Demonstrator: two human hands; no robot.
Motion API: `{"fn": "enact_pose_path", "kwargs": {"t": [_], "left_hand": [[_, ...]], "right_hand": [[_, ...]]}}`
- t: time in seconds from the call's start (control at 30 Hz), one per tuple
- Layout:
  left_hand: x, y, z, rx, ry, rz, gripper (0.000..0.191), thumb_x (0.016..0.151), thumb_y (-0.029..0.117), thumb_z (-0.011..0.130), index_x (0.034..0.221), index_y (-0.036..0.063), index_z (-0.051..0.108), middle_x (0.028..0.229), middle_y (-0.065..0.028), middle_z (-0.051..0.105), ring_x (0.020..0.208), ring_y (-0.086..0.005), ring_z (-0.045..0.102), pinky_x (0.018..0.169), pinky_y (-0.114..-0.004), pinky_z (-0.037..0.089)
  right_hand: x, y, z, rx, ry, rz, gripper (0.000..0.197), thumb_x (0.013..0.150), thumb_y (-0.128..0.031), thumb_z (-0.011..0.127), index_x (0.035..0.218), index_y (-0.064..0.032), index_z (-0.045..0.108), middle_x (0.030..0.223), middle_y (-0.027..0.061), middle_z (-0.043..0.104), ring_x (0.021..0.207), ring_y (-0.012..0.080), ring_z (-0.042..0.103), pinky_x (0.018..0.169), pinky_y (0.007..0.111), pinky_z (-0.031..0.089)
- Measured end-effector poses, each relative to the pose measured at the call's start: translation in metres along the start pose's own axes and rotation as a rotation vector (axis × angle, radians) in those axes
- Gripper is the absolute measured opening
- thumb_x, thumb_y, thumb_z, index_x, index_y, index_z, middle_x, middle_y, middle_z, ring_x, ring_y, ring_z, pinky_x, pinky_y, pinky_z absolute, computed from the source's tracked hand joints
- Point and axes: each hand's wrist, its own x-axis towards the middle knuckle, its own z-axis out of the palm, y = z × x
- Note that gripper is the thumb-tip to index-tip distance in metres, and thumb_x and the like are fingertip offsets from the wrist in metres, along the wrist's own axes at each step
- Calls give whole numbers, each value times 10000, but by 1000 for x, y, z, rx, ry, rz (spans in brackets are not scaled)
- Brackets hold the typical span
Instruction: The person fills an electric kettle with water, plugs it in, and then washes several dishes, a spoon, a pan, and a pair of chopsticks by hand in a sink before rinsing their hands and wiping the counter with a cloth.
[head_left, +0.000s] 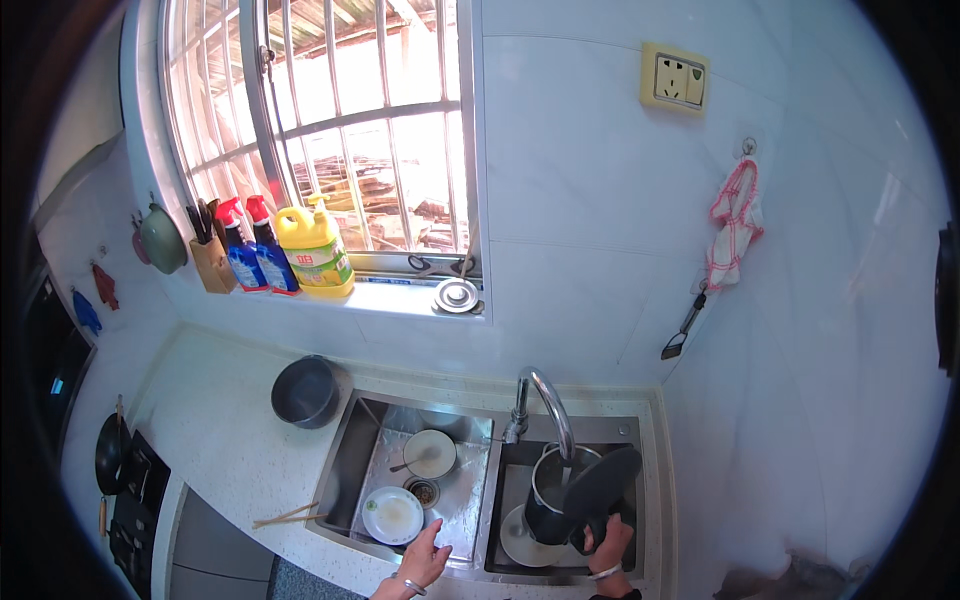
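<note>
My right hand (609, 546) grips the black handle of a dark pot (546, 517), held tilted in the right sink basin under the chrome faucet (551, 401). A dark round lid (606, 480) stands raised beside the pot's open mouth; how it is attached is hidden. Below the pot, partly covered, lies a pale plate (517, 541). My left hand (424, 561) holds nothing, its fingers apart over the front of the left basin (465, 487). Close to it are a white plate with a green mark (393, 515) and a bowl (430, 454) with a spoon (409, 463) in it.
A round drain (422, 493) lies in the left basin. Chopsticks (289, 515) rest at its left rim, and a dark round pot (304, 391) stands on the counter (217, 420). Spray bottles (247, 255), a yellow detergent jug (315, 259) and a knife block (214, 266) line the windowsill.
</note>
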Motion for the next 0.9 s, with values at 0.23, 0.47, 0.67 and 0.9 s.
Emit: {"fn": "enact_pose_path", "kwargs": {"t": [0.23, 0.47, 0.67, 0.9], "left_hand": [[41, 15, 0, -35, -13, 128, 556, 786, 185, 604, 1269, 33, 376, 1108, -205, 553, 783, -310, 607, 729, -363, 475], [93, 1, 14, -132, -32, 265, 589, 776, 72, 597, 1308, 43, 347, 1224, -173, 507, 1038, -272, 552, 811, -322, 462], [122, 13, 20, -391, -210, -6, 569, 845, 148, 545, 1356, 105, 298, 1268, -61, 463, 871, -110, 530, 638, -231, 458], [156, 29, 26, -614, -244, -172, 636, 862, 221, 552, 1392, 97, 222, 1367, -59, 366, 1125, -152, 441, 775, -281, 450]], "right_hand": [[-1, -7, -4, 62, 43, 52, 403, 841, -337, 516, 683, 27, 581, 548, 85, 554, 413, 154, 502, 383, 259, 357], [6, 2, -15, -756, 69, -469, 426, 865, -373, 451, 737, 20, 554, 616, 86, 547, 464, 160, 463, 452, 287, 351], [6, 2, -7, -2, 70, 10, 514, 897, -407, 374, 667, 19, 549, 509, 50, 515, 379, 110, 420, 402, 248, 314], [7, 4, -12, 55, 25, 17, 526, 889, -428, 384, 661, 18, 546, 496, 44, 505, 365, 98, 417, 378, 228, 298]]}}
